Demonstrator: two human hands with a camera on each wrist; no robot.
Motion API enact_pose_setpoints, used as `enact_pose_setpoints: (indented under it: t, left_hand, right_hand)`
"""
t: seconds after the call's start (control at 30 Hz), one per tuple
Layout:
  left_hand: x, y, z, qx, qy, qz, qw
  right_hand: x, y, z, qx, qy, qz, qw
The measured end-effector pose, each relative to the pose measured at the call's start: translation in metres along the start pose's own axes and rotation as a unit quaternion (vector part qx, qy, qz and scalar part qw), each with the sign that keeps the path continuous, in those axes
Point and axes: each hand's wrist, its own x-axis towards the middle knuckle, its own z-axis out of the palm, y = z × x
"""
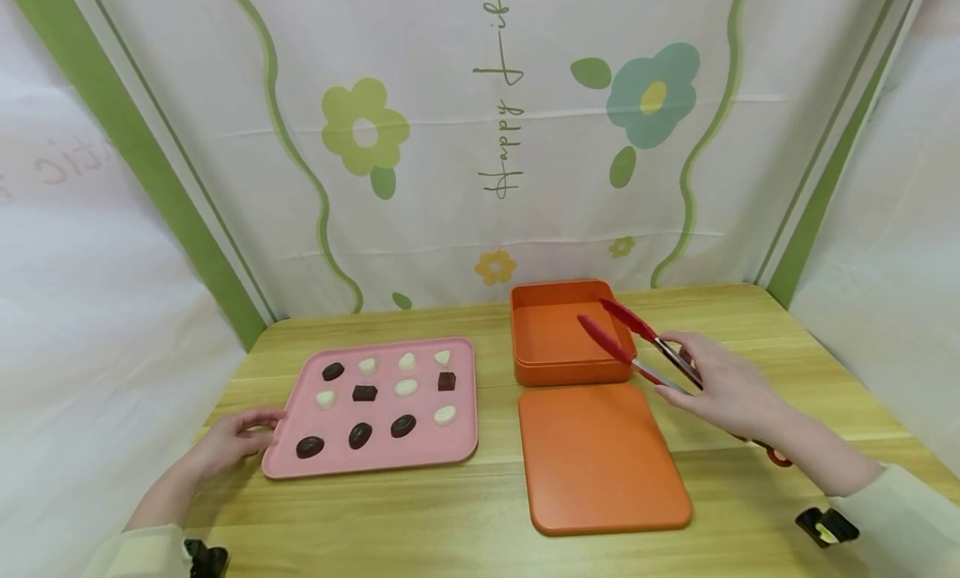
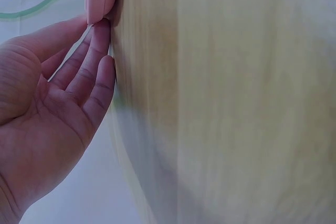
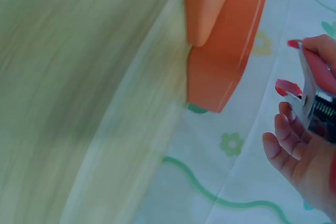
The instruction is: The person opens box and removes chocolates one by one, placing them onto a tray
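My left hand is at the left edge of a pink tray, thumb and fingertips pinching its rim in the left wrist view. Rows of dark chocolates and white chocolates lie spread over the tray. On the right, my right hand grips metal tongs with red tips. Those tips stand apart above an orange box, whose open inside holds nothing visible. An orange lid lies flat in front of the box.
All of this stands on a wood-grain table. A white curtain printed with flowers hangs close behind the table, and white cloth hangs at both sides. The box stands near the back edge.
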Motion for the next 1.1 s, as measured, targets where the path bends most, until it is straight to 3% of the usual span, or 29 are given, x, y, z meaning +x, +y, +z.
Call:
enact_pose_setpoints:
  t: [0.23,0.53,1.1]
  left_hand:
    - [0.000,0.001,-0.001,0.005,0.000,-0.001,1.0000]
    - [-0.001,0.001,0.000,-0.001,-0.001,0.004,1.0000]
    - [0.001,-0.003,-0.001,-0.023,-0.004,0.007,0.9997]
  right_hand:
    - [-0.003,0.021,0.002,-0.003,0.000,0.052,0.9986]
    - [0.000,0.053,0.004,-0.007,-0.029,0.119,0.9924]
    - [0.003,0.086,0.024,-0.034,-0.104,0.146,0.9833]
